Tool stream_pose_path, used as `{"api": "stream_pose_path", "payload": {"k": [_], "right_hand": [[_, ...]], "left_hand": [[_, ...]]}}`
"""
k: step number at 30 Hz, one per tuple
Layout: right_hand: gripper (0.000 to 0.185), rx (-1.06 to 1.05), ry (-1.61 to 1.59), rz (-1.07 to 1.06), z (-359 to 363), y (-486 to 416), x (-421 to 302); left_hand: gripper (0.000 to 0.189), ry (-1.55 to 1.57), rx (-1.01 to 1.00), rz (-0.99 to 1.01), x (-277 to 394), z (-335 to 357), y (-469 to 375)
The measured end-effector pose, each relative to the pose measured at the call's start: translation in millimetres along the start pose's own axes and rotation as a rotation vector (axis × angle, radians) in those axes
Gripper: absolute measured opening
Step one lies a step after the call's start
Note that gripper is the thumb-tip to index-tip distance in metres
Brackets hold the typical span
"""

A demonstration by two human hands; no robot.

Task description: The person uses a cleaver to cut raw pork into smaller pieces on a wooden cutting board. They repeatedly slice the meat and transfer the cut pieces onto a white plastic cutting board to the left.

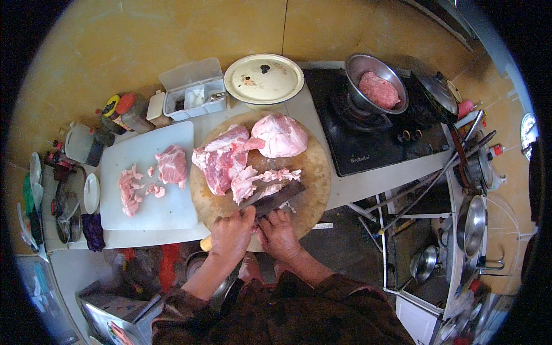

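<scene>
My left hand (231,232) grips the wooden handle (206,244) of a cleaver, its pale end sticking out past my wrist. The dark cleaver blade (280,197) lies tilted low over a round wooden chopping board (312,181). My right hand (279,235) is curled close beside the blade, near a thin pale meat scrap (288,207); what is under its fingers is hidden. Beyond the blade lie fatty meat trimmings (250,183), a large raw meat slab (224,155) and a rounded pale meat chunk (280,136).
To the left, a white cutting board (146,148) carries a meat block (171,164) and small pieces (129,189). A lidded enamel pot (264,79) and a seasoning box (194,97) stand behind. On the black cooktop (362,157), a steel bowl (353,71) holds ground meat (379,91).
</scene>
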State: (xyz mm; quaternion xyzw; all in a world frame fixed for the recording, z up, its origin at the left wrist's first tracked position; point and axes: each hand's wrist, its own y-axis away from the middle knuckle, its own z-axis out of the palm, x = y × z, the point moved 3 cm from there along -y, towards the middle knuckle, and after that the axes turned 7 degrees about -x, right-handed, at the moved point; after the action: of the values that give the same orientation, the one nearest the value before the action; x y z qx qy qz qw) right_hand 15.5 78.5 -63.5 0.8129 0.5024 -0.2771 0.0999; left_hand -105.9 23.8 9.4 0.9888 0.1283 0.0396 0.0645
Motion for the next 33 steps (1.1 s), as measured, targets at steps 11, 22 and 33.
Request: {"api": "stream_pose_path", "payload": {"k": [11, 22, 33], "right_hand": [[0.036, 0.201, -0.195, -0.103, -33.6, 1.6, 3.4], [0.026, 0.252, -0.141, 0.058, -54.3, -12.0, 31.7], [0.042, 0.314, -0.002, 0.008, -40.0, -11.2, 26.1]], "left_hand": [[0.019, 0.186, 0.095, 0.195, -3.8, -33.6, -49.3], [0.022, 0.145, -0.038, -0.021, -6.0, -24.9, 26.1], [0.020, 0.010, -0.097, 0.002, -11.8, -16.2, 30.3]]}}
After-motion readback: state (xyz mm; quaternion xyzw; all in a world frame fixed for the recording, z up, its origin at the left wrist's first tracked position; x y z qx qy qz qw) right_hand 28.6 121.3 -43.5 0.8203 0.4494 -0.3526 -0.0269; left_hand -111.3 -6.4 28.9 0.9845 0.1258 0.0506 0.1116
